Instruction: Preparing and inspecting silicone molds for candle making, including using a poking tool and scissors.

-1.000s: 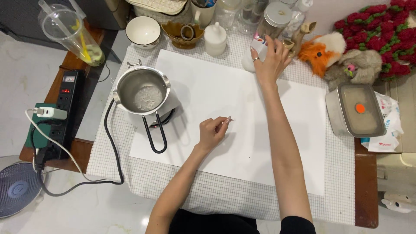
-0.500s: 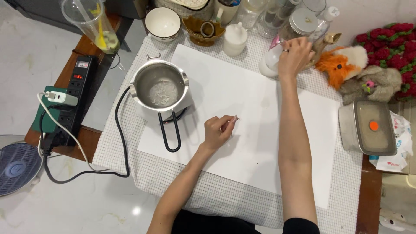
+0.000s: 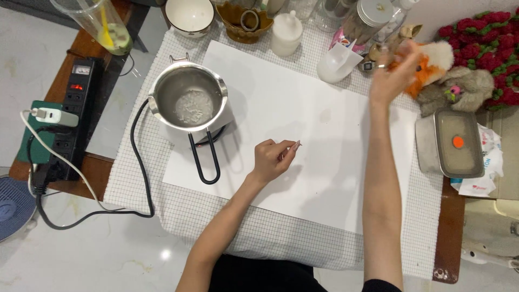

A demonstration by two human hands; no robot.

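Note:
My left hand (image 3: 273,158) rests on a large white paper sheet (image 3: 324,178), fingers curled in with thumb and forefinger pinched; nothing shows in it. My right hand (image 3: 396,74) is raised at the far right of the sheet, blurred, just in front of an orange plush toy (image 3: 430,62). Its grip is unclear. A white measuring cup (image 3: 335,62) lies free to the left of that hand. A steel pot (image 3: 188,101) with a black wire handle holds white flakes, left of my left hand.
A steel lidded box (image 3: 457,143) with an orange dot sits at the right. Jars (image 3: 370,19), a white pot (image 3: 285,33), a brown dish (image 3: 244,21) and a bowl (image 3: 189,16) line the back. A power strip (image 3: 73,108) and black cable (image 3: 138,178) lie left.
My right hand has let go of the white measuring cup and swung right toward the orange plush toy. My left hand has stayed in place on the paper.

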